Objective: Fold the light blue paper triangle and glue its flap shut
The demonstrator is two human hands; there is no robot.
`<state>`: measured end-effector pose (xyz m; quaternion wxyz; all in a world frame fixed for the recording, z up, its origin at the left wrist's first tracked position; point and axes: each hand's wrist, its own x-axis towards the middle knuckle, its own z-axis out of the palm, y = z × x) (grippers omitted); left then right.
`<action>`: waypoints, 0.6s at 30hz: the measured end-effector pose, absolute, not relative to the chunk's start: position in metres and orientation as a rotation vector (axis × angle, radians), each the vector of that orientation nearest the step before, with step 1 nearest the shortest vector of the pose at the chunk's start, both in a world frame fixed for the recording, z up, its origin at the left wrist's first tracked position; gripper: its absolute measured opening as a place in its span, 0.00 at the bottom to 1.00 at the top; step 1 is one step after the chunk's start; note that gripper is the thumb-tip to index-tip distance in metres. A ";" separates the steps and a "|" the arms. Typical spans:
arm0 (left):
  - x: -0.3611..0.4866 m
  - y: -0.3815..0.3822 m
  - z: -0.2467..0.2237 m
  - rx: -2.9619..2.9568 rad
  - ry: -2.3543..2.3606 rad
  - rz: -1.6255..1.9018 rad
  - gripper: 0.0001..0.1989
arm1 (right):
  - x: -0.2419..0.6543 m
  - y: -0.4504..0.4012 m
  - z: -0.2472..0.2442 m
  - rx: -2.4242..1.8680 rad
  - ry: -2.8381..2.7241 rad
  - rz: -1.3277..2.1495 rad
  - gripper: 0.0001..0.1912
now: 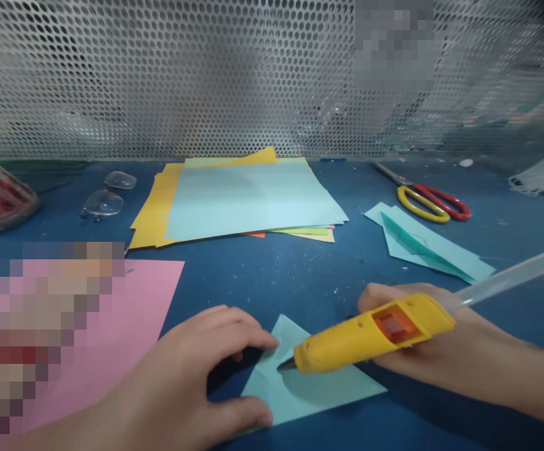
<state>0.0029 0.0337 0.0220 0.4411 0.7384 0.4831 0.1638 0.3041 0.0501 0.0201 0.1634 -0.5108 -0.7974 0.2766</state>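
My right hand (417,344) is wrapped round a yellow hot glue gun (337,344), with a clear glue stick (511,275) jutting from its back end. The gun's dark nozzle points left and down onto a folded light blue piece of paper (318,391); whether the tip touches it I cannot tell. My left hand (201,369) rests at the left side of that paper, thumb and fingers apart, the fingertips on its edge. The gun's handle and trigger are hidden behind its body and my right hand.
Behind lies a stack of coloured sheets (253,200), light blue on top. To its right are scissors (424,203) and folded blue paper (431,244). Glasses (105,200), a clear container (2,200) and a pink sheet (144,313) are left. A perforated metal panel (253,81) closes off the back.
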 end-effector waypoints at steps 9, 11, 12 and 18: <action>0.003 0.033 0.022 1.834 1.184 0.402 0.20 | 0.308 0.053 0.024 -1.336 -2.417 0.731 0.12; 0.002 0.032 0.021 1.838 1.183 0.401 0.21 | 0.311 0.056 0.026 -1.286 -2.465 0.722 0.11; 0.002 0.032 0.021 1.840 1.184 0.401 0.20 | 0.312 0.058 0.027 -1.251 -2.496 0.721 0.11; 0.003 0.033 0.022 1.852 1.211 0.397 0.20 | 0.323 0.069 0.028 -1.078 -2.625 0.685 0.11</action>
